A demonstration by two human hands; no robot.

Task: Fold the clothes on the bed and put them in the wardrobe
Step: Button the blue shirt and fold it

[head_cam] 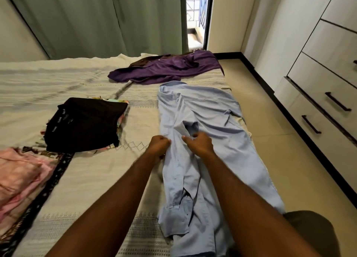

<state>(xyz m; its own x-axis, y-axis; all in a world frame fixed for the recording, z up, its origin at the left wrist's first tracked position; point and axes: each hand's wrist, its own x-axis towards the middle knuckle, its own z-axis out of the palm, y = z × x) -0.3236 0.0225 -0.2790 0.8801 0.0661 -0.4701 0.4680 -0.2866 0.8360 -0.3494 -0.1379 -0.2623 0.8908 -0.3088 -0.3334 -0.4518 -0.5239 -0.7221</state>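
A light blue shirt [210,133] lies stretched lengthwise along the right side of the bed [81,181], its collar toward the upper middle of the frame and its rumpled lower part bunched near the bottom centre. Both hands meet at the middle of the picture over the shirt's front: the left hand [159,145] is curled into a fist that pinches a fold of the blue cloth at the shirt's left edge, and the right hand [199,144] sits just beside it with fingers bent, gripping the cloth near a raised crease. Both forearms reach in from the bottom of the frame. Above the shirt, toward the upper centre, a purple garment [168,68] lies spread and unfolded across the far edge of the bed. At centre left a folded black garment [87,123] rests on top of a stack with patterned cloth showing beneath it. In the lower left corner lies a pile of pink clothing [21,177]. A pale green curtain [100,19] hangs across the top of the frame, and the wardrobe [328,67], with drawers and dark handles, stands along the right edge, apart from the bed across a strip of floor.
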